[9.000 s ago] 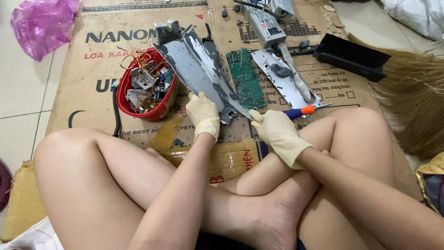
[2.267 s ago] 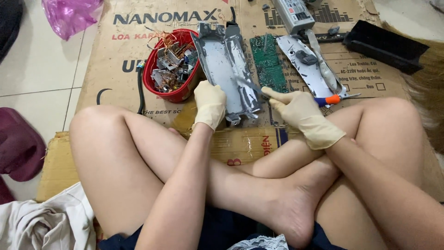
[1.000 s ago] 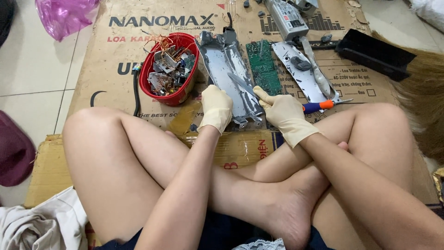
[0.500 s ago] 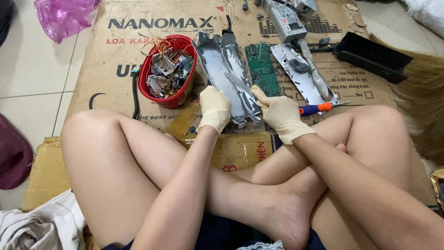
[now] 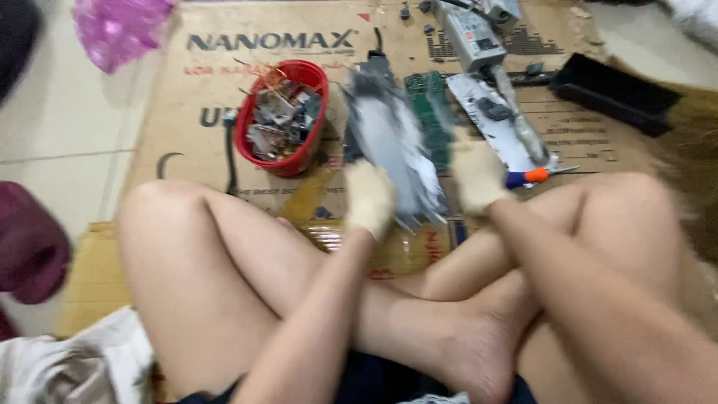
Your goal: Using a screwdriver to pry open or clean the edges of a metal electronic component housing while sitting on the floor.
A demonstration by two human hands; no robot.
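Home floor used as an improvised electronics teardown spot, not a real workshop. Evidence: pale floor tiles (image 5: pixel 67 120), no bench, the person sits cross-legged with bare legs on flattened printed cardboard (image 5: pixel 194 97) as the work surface. Far left on it, 1 red bowl (image 5: pixel 284 120) full of stripped parts and wire. Centre: a grey metal chassis panel (image 5: pixel 389 142) and a green circuit board (image 5: pixel 430 112). Far right: a silver power supply box (image 5: pixel 467 34), a black tray (image 5: pixel 613 93), an orange-handled screwdriver (image 5: pixel 531 177). Household clutter around: pink plastic bag (image 5: pixel 116 30) far left, cloth (image 5: pixel 67 366) near left.
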